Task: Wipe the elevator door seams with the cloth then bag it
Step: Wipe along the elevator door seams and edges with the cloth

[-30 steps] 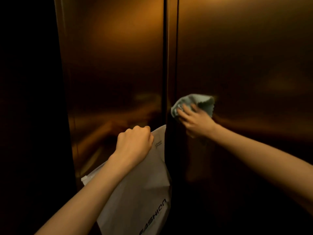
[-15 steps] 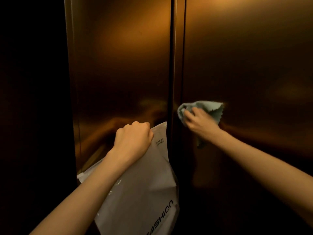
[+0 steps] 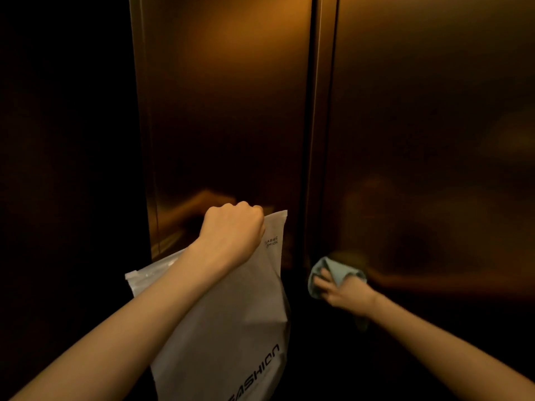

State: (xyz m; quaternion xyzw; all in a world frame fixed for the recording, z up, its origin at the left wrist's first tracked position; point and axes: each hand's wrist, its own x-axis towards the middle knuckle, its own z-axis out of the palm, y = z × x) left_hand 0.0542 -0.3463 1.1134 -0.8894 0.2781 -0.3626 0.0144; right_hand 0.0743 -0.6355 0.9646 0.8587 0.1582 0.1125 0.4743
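Two brushed-metal elevator doors meet at a vertical centre seam [image 3: 320, 125]. My right hand [image 3: 346, 292] holds a pale blue cloth [image 3: 333, 269] against the lower part of that seam, on the right door's edge. The cloth is bunched under and over my fingers. My left hand [image 3: 231, 235] is a fist that grips the top edge of a white plastic bag [image 3: 240, 328] printed with "FASHION". The bag hangs in front of the left door [image 3: 225, 111], to the left of the seam.
A second seam [image 3: 144, 140] runs down the left door's outer edge beside a dark side wall [image 3: 63, 169]. The right door [image 3: 434, 125] fills the right side. The area below both hands is very dark.
My right hand has slid the cloth down the centre seam, from about mid-height to lower. The camera has turned so the doors sit further right. The left hand still grips the bag.
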